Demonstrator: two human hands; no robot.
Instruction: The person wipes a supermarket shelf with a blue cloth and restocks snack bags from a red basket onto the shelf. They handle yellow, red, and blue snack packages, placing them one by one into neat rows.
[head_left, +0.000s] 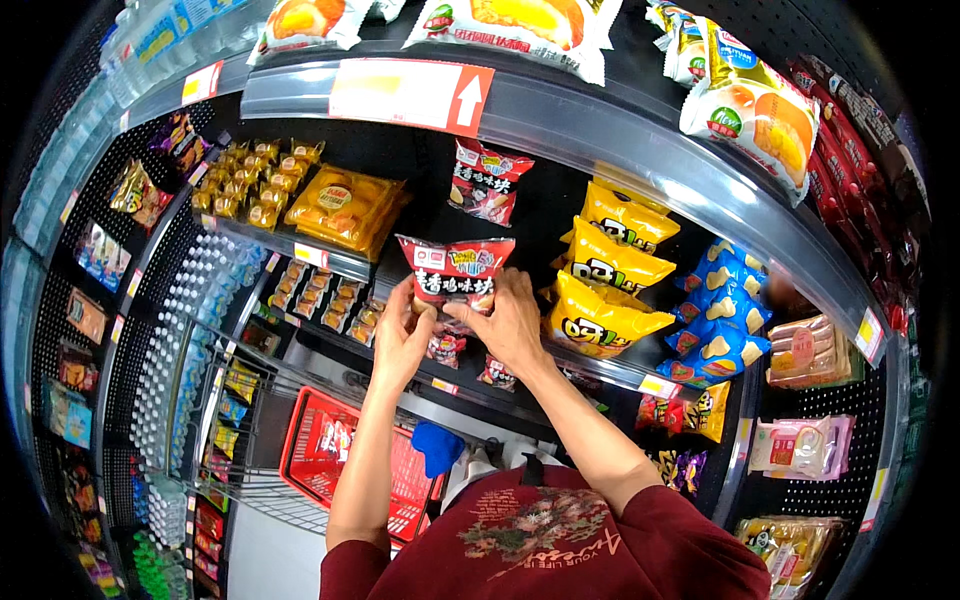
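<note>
A red and black snack bag (456, 264) stands upright at the front of a black store shelf, between my two hands. My left hand (405, 322) holds its lower left side, thumb in front. My right hand (506, 319) grips its lower right side, with the thumb across the front. Behind it on the shelf stands a like red and black bag (489, 184), apart from the held one. To the right is a row of yellow snack bags (607, 315); to the left lie orange-yellow packs of cakes (345, 206). The base of the held bag is partly hidden by my fingers.
A shelf edge with a price label (405, 90) curves above my hands. Blue snack bags (716, 349) stand farther right. Below, a red shopping basket (300, 442) sits by a metal wire rack (255, 480), with a blue cloth-like item (437, 448) near it. Bottled drinks (202, 300) fill the left side.
</note>
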